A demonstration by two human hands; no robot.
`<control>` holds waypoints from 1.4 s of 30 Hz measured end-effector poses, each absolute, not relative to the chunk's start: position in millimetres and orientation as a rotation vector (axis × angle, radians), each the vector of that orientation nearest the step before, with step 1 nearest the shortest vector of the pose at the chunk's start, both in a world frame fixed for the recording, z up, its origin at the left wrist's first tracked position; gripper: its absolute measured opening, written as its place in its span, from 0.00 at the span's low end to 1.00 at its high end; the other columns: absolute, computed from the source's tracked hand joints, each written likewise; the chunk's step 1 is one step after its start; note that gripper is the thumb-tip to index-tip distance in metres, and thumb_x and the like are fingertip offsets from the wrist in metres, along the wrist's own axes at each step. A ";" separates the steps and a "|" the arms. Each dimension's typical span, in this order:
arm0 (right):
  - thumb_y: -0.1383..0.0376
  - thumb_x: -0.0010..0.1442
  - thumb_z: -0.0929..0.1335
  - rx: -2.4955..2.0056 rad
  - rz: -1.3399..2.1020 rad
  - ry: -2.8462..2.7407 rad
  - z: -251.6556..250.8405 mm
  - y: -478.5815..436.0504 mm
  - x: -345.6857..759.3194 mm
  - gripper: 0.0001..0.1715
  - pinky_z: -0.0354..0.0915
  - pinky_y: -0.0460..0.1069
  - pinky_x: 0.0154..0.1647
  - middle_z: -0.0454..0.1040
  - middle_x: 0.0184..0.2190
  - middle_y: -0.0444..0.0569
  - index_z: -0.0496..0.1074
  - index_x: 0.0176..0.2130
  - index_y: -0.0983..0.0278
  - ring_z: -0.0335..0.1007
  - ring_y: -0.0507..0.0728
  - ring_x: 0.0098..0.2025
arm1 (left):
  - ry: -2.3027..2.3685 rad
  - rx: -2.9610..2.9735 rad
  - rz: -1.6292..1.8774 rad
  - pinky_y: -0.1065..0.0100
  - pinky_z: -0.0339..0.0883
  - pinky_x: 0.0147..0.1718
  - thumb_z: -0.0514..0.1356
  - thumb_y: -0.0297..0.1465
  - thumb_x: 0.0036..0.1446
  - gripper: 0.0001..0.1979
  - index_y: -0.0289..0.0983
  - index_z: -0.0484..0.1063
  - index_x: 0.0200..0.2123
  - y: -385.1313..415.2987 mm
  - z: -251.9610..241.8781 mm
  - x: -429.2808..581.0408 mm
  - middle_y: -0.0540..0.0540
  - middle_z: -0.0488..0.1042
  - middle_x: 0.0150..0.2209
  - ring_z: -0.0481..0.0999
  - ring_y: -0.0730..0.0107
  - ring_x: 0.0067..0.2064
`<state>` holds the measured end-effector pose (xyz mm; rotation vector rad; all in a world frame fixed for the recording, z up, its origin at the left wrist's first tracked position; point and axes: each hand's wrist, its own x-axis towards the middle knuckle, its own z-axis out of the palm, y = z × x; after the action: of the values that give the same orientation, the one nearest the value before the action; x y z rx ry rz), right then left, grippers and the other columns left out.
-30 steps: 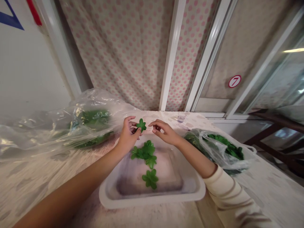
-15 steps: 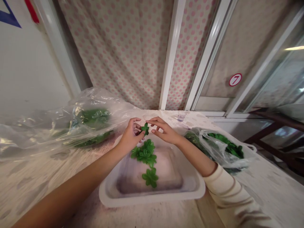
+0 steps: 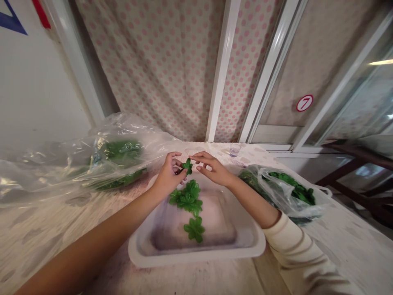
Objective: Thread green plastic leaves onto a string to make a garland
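A small green flower-shaped piece [image 3: 187,166] is pinched between the fingers of my left hand [image 3: 167,176] above the far end of a white tray [image 3: 196,256]. My right hand [image 3: 211,169] meets it from the right, its fingertips closed on the same piece. In the tray below lie a cluster of the same green pieces [image 3: 186,198] and a single one [image 3: 194,229] nearer to me.
A large clear plastic bag with green pieces [image 3: 118,162] lies on the table at the left. A second clear bag of green pieces [image 3: 285,190] sits right of the tray. A polka-dot curtain and a window frame stand behind the table.
My hands came together over the tray: the right hand moved left and took hold of the green piece that the left hand was holding up alone. The piece is turned edge-on.
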<state>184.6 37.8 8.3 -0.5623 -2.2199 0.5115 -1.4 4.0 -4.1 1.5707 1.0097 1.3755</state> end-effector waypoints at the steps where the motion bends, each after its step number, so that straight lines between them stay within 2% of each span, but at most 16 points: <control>1: 0.65 0.61 0.62 -0.563 0.515 -2.218 8.3 38.0 184.5 0.22 0.65 0.46 0.33 0.63 0.47 0.52 0.65 0.55 0.56 0.64 0.53 0.43 | 1.011 1.568 1.377 0.74 0.67 0.16 0.61 0.31 0.46 0.25 0.42 0.53 0.46 4.0 -4.2 -1.4 0.56 0.62 0.30 0.70 0.79 0.20; 22: 0.63 0.62 0.62 -0.533 0.495 -2.186 8.6 37.4 184.2 0.18 0.65 0.47 0.32 0.64 0.43 0.52 0.68 0.51 0.59 0.65 0.52 0.39 | 1.005 1.542 1.408 0.72 0.69 0.17 0.61 0.30 0.45 0.25 0.41 0.52 0.45 1.4 -0.7 0.3 0.57 0.61 0.29 0.70 0.79 0.20; 27: 0.62 0.61 0.62 -0.557 0.479 -2.172 9.6 36.8 183.8 0.16 0.64 0.46 0.32 0.65 0.41 0.51 0.70 0.48 0.60 0.65 0.52 0.38 | 1.011 1.582 1.392 0.71 0.69 0.17 0.61 0.31 0.46 0.24 0.42 0.52 0.45 2.4 -2.4 -0.4 0.56 0.61 0.31 0.70 0.78 0.20; 36: 0.63 0.60 0.63 -0.593 0.440 -2.169 8.4 38.9 183.1 0.10 0.64 0.46 0.30 0.64 0.38 0.50 0.69 0.41 0.63 0.65 0.52 0.35 | 1.009 1.646 1.292 0.76 0.67 0.17 0.61 0.30 0.45 0.25 0.41 0.53 0.46 0.2 -3.6 0.5 0.55 0.60 0.31 0.68 0.82 0.21; 42: 0.67 0.55 0.66 -0.600 0.404 -2.151 6.8 41.8 182.7 0.04 0.62 0.44 0.27 0.63 0.34 0.47 0.67 0.35 0.64 0.63 0.50 0.32 | 0.980 1.697 1.225 0.77 0.66 0.17 0.61 0.30 0.46 0.25 0.41 0.53 0.46 -2.1 -4.3 0.7 0.54 0.61 0.32 0.68 0.81 0.22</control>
<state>182.7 41.8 6.8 -0.6005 -2.1514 0.4037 0.7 -2.1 -4.3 1.6968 0.9804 1.2245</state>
